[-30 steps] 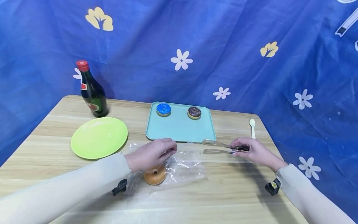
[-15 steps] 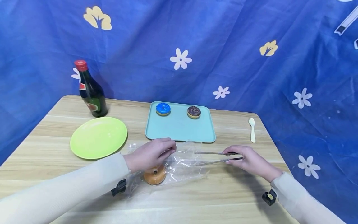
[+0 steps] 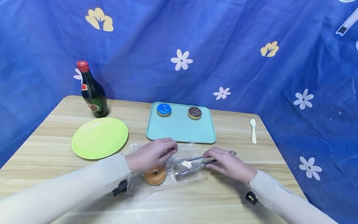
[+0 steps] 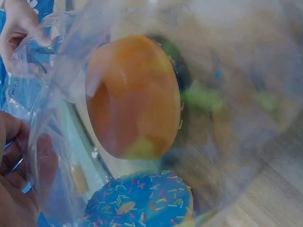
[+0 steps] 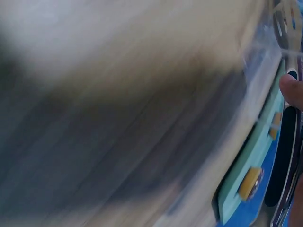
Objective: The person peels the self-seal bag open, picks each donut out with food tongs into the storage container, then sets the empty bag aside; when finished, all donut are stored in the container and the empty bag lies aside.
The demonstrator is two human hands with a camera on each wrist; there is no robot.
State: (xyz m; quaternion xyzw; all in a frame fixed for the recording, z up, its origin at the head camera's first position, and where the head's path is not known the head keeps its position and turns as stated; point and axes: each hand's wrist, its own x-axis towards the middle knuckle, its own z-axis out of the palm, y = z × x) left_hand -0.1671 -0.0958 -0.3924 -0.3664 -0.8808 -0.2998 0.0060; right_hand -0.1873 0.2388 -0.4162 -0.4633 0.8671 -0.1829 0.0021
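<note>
My left hand [image 3: 153,154] pinches the upper edge of a clear plastic bag [image 3: 183,151] on the table. In the bag lies a doughnut with its plain golden side [image 3: 155,178] showing, partly behind that hand. Seen through the film in the left wrist view, the golden doughnut [image 4: 132,99] stands on edge near a blue-iced doughnut [image 4: 142,198] with sprinkles. My right hand [image 3: 230,165] grips metal tongs [image 3: 193,169] whose two arms stand apart. Their tips reach in at the bag's right end, short of the golden doughnut. The right wrist view shows a thumb [image 5: 291,90] on the tongs.
A turquoise tray [image 3: 179,132] behind the bag bears a blue doughnut [image 3: 163,109] and a chocolate doughnut [image 3: 194,112]. To the left are a green plate [image 3: 99,138] and a dark bottle [image 3: 95,96] with a red cap. A pale spoon [image 3: 253,130] lies at right.
The right hand has moved left with the tongs, which have turned so that both tips now reach in at the bag's right end. The left hand has stayed put.
</note>
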